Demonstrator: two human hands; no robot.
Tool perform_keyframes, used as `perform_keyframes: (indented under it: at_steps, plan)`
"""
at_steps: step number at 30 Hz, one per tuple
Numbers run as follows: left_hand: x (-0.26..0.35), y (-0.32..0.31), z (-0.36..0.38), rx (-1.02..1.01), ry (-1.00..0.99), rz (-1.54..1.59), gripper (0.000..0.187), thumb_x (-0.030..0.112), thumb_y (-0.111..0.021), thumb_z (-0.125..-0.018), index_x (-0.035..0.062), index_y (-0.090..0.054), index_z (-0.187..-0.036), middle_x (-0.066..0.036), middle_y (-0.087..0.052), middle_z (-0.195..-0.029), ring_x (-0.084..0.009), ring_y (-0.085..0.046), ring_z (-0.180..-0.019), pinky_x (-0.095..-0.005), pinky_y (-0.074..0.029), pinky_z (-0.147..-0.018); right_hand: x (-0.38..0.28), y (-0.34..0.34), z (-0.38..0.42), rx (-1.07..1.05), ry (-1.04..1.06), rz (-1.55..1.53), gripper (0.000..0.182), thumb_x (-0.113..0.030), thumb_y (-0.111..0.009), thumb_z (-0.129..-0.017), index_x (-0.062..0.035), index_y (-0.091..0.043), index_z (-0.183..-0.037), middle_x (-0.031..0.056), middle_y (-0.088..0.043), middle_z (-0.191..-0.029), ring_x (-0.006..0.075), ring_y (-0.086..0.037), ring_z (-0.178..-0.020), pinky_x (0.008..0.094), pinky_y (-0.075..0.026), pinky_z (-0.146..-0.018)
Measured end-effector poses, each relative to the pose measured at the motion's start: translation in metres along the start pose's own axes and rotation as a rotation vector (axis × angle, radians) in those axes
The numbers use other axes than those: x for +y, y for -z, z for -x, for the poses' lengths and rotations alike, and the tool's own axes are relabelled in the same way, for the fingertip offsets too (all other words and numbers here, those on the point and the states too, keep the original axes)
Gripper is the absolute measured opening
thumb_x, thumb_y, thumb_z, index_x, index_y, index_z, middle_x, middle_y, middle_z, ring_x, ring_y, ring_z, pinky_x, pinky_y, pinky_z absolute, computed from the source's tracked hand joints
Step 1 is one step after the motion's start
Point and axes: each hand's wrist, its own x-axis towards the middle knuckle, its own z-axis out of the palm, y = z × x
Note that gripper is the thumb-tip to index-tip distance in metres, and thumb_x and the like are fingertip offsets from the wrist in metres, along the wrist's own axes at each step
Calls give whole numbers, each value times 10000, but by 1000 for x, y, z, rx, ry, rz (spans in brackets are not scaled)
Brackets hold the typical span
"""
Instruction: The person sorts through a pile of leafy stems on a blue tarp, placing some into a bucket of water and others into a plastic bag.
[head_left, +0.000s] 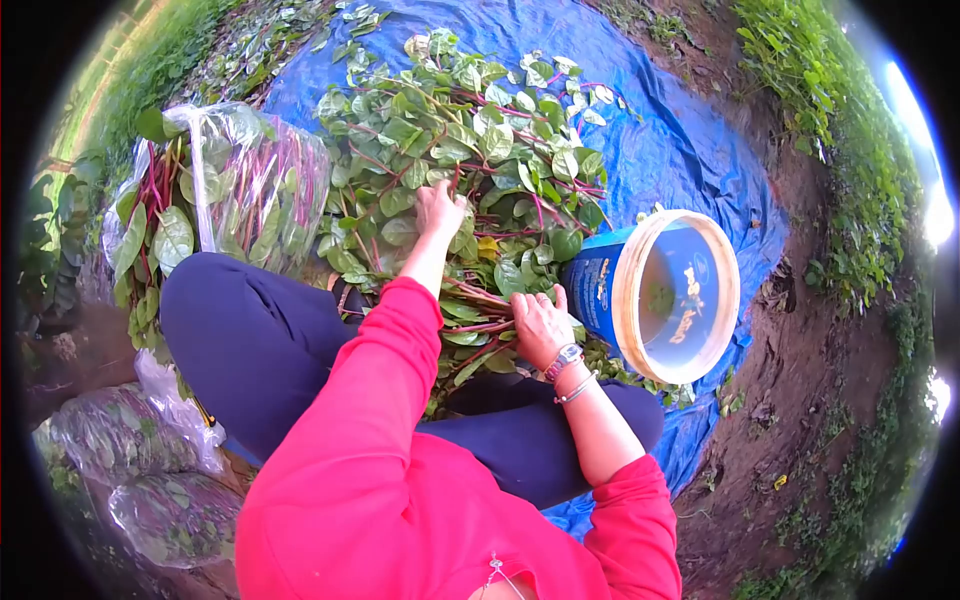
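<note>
A heap of leafy greens with red stems (470,150) lies on a blue tarp (670,150) in front of me. My left hand (438,210) reaches into the heap, its fingers closed among stems and leaves. Closer in, my right hand (540,325) grips a bunch of red stems (475,330) held over my lap; a watch and a bracelet sit on its wrist. My sleeves are pink, my trousers dark blue.
A blue bucket with a pale rim (660,295) lies on its side right of my right hand. Clear plastic bags stuffed with greens (235,185) stand at the left, more bags (150,470) at lower left. Bare soil and weeds border the tarp at the right.
</note>
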Motion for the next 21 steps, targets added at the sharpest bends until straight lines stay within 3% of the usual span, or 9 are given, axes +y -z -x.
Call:
perform_keyframes:
  at_steps: [3, 6, 7, 11, 13, 15, 17, 19, 21]
  plan:
    - [7, 5, -4, -178, -27, -100, 195, 263, -640, -735, 131, -619, -876, -145, -532, -1013, -303, -519, -970, -424, -425, -829, -2, 6, 0, 12, -66, -32, 304, -73, -597, -638, -63, -461, -910, 91, -563, -802, 277, -555, -884, 535, -266, -958]
    - [8, -2, 11, -289, -289, 24, 155, 249, -604, -752, 130, -608, -852, -98, -596, -899, -282, -578, -853, -412, -467, -731, 1, 4, 0, 16, -60, -3, 312, -75, -611, -608, -64, -474, -888, 110, -543, -885, 287, -505, -978, 571, -226, -971]
    - [15, 9, 25, -471, -319, 213, 170, 248, -607, -749, 113, -604, -853, -92, -620, -830, -263, -599, -792, -356, -475, -704, 1, 4, 0, 89, -28, 47, 320, -78, -617, -598, -63, -481, -887, 122, -531, -944, 293, -476, -1030, 582, -208, -980]
    - [24, 35, 62, -1321, -487, 90, 216, 236, -633, -736, 105, -645, -908, -40, -652, -856, -134, -588, -800, -282, -453, -755, -1, 8, -2, 266, 25, 3, 403, -92, -614, -601, -79, -507, -989, 142, -442, -1139, 311, -362, -1162, 598, -165, -997]
    - [43, 50, 68, -1410, -339, -69, 250, 240, -638, -732, 116, -652, -949, -39, -655, -880, -130, -584, -830, -281, -445, -777, -2, 7, -2, 302, 60, 9, 431, -92, -606, -621, -91, -497, -1038, 138, -491, -1038, 309, -438, -1084, 601, -177, -987]
    - [36, 41, 56, -1471, -320, 125, 258, 242, -645, -725, 118, -659, -950, -31, -655, -884, -128, -581, -842, -283, -446, -773, -4, 10, 1, -103, -71, -31, 383, -83, -595, -641, -87, -484, -1007, 118, -523, -900, 293, -515, -959, 583, -198, -985]
    - [18, 20, 45, -1018, -286, 210, 215, 207, -652, -704, 117, -671, -899, -32, -657, -852, -181, -601, -828, -290, -460, -772, -1, 5, 3, -19, -32, -14, 314, -68, -576, -659, -88, -470, -954, 96, -522, -798, 276, -548, -853, 552, -253, -955]
    - [6, 24, 33, -270, -209, -102, 215, 116, -624, -692, 184, -679, -888, -141, -543, -1093, -262, -517, -1014, -358, -424, -853, -4, 9, 4, -25, -24, 4, 259, -55, -566, -656, -89, -466, -892, 100, -524, -812, 270, -543, -869, 518, -299, -913]
    - [-21, 30, 21, -252, -65, -265, 303, 111, -559, -741, 221, -628, -1015, -165, -363, -1256, -338, -390, -1144, -455, -391, -902, -4, 11, 2, -39, -2, 1, 259, -52, -566, -653, -87, -470, -892, 97, -524, -818, 269, -542, -868, 508, -309, -897]
